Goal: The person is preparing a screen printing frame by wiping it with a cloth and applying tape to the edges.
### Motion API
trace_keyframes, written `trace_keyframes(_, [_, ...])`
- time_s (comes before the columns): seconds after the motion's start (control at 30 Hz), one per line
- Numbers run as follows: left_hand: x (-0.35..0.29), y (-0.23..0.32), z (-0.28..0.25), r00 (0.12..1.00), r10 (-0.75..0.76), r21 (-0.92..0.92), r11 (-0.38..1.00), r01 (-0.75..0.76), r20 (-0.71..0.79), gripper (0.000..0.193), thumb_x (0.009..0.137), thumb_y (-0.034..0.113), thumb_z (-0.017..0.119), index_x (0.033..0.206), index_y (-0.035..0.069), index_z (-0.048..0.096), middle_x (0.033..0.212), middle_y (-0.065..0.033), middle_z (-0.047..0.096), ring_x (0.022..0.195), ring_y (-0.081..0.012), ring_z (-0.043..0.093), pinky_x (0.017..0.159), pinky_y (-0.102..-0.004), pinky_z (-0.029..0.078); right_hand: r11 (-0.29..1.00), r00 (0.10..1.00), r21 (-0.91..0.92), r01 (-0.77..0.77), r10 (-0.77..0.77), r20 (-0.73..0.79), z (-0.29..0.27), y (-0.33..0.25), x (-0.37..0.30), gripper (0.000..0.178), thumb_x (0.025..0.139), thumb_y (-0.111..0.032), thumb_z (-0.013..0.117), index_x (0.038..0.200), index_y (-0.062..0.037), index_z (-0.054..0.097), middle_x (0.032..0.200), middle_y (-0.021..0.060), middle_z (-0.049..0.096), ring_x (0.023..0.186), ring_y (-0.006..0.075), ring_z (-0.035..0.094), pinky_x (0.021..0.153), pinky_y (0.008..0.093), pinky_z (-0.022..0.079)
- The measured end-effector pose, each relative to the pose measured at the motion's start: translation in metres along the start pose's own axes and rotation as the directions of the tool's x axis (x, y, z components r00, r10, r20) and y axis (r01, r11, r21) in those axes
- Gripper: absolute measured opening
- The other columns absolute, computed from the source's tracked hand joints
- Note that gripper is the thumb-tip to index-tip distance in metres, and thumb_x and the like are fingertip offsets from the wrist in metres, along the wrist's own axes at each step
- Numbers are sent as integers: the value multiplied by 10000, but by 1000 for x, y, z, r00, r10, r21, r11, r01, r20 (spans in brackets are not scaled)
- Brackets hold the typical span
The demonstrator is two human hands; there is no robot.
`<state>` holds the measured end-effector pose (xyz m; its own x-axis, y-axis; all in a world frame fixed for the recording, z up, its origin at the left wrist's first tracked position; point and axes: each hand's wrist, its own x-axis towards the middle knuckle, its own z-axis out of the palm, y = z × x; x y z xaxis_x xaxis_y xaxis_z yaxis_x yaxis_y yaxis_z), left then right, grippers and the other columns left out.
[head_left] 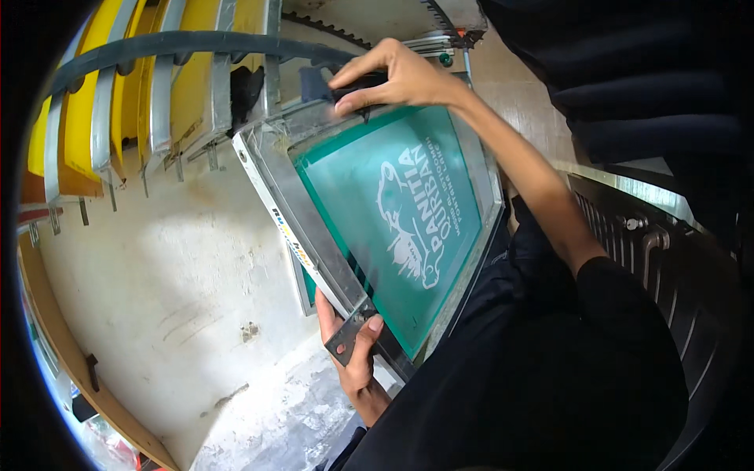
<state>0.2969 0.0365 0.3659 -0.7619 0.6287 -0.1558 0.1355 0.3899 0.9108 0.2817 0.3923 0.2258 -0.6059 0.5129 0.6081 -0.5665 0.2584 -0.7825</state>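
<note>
Black cloth of the wearer's shirt (565, 369) fills the space around four o'clock, nearest the camera. Beside it, tilted across the middle of the view, is the framed screen (349, 177) – green mesh with white lettering and an outline figure, set in a pale metal frame. At six o'clock the left hand (353, 345) grips the framed screen's lower corner, thumb pressed over a dark metal bracket (341, 336) and fingers wrapped round the white side. At twelve o'clock the right hand (393, 74) arches over the upper edge, thumb and fingers curled around a dark piece; whether it grips that piece I cannot tell. Yellow panels (184, 86) with grey metal edges stand at ten o'clock, a dark curved bar (173, 45) running across them. Stained whitish wall (181, 275) spreads at nine; brown ribbed metalwork (683, 275) stands at three – a lever handle on it.
</note>
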Motion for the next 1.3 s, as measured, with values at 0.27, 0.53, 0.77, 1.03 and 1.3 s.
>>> trace_keyframes(0.27, [1, 4, -20, 999, -23, -53, 998, 25, 33, 960, 772, 137, 789, 1577, -84, 315, 1422, -159, 549, 1282, -257, 562, 1111, -360, 410, 981, 985, 125, 148, -158, 75, 16, -43, 14, 353, 945, -254, 787, 1243, -66, 765, 1293, 189, 725, 1238, 276, 675, 1097, 374, 492])
trace_keyframes(0.53, [6, 1, -31, 992, 17, -61, 998, -10, 121, 924, 781, 100, 747, 1573, -93, 312, 1403, -162, 563, 1247, -238, 579, 1087, -334, 419, 998, 946, 55, 30, -46, 322, -20, -27, 33, 370, 853, -123, 863, 1201, -32, 774, 1101, 142, 785, 953, 192, 755, 929, 315, 601])
trace_keyframes(0.77, [-3, 6, -11, 1000, -8, -122, 992, 8, -2, 1043, 703, 80, 776, 1608, -55, 277, 1414, -163, 570, 1289, -279, 584, 1108, -362, 431, 971, 904, 238, 15, -115, 411, -5, -47, 54, 609, 851, -299, 887, 1315, 42, 691, 1167, 162, 774, 990, 157, 735, 895, 292, 574])
trace_keyframes(1.03, [-6, -7, -6, 992, -47, -77, 996, 37, -121, 1050, 682, 108, 787, 1600, -40, 299, 1451, -153, 525, 1346, -278, 526, 1149, -384, 380, 980, 861, -100, -169, 197, 469, -42, 39, 6, 334, 903, -278, 835, 1027, 26, 770, 856, 41, 744, 785, 83, 618, 718, 285, 504])
trace_keyframes(1.3, [14, -23, 5, 995, -13, -68, 998, 6, -102, 1015, 699, 110, 759, 1598, -43, 312, 1445, -135, 520, 1316, -258, 527, 1120, -355, 376, 999, 942, -47, -5, 20, 335, -34, 84, 1, 562, 900, -272, 843, 1338, 38, 675, 1161, 114, 763, 1002, 106, 666, 952, 266, 539])
